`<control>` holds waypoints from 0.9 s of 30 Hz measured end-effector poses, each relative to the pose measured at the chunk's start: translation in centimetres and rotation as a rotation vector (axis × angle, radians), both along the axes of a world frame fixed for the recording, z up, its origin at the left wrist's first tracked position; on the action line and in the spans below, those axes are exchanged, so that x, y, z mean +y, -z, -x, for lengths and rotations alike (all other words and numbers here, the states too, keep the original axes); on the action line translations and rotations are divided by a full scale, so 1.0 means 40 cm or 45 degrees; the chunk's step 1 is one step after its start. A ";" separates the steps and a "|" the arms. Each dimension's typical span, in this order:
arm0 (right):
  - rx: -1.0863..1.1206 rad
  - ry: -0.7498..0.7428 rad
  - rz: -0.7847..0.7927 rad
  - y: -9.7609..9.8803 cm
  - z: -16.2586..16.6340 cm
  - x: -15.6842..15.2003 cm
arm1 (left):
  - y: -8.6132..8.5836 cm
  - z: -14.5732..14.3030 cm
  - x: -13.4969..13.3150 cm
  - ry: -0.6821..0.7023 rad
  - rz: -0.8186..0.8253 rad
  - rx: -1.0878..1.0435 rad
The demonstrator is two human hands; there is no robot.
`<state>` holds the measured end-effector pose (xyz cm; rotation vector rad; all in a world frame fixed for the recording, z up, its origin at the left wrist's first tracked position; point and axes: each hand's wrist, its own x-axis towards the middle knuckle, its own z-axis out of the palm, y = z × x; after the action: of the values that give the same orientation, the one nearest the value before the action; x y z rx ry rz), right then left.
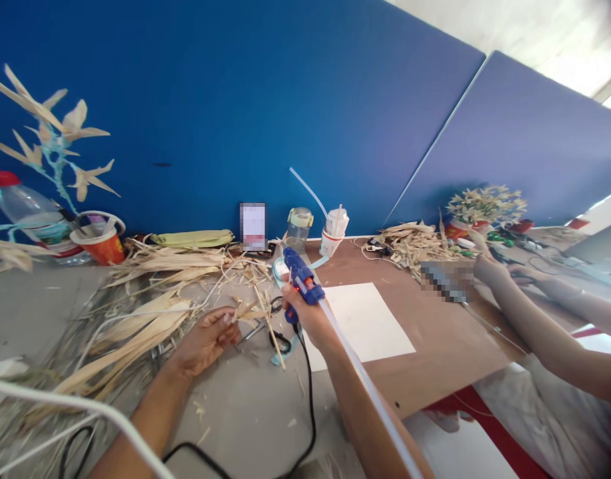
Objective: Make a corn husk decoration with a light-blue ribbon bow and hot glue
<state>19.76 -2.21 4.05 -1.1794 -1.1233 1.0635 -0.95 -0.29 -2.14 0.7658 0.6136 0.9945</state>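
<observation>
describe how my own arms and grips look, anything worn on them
The left grip and right grip are plain human hands, with no gloves in view. The left forearm and right forearm taper to the wrists and are bare down to the picture's edge: no sleeve, watch or bracelet shows.

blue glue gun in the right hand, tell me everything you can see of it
The glue gun is blue with orange details and looks like plastic. The right hand grips its handle, holding it up with the nozzle pointing forward, away from the person. A long, translucent stick sticks out of its back end, and a black cord hangs below the handle. In the picture it appears left of the white sheet.
</observation>
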 end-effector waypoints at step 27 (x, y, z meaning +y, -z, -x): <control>-0.770 -0.494 0.302 -0.100 -0.021 -0.108 | -0.019 0.017 0.001 -0.004 -0.139 -0.134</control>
<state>20.59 -6.53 8.06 -1.5711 -1.7862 1.1880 -1.64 -0.24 -1.39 0.8032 0.4723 1.0712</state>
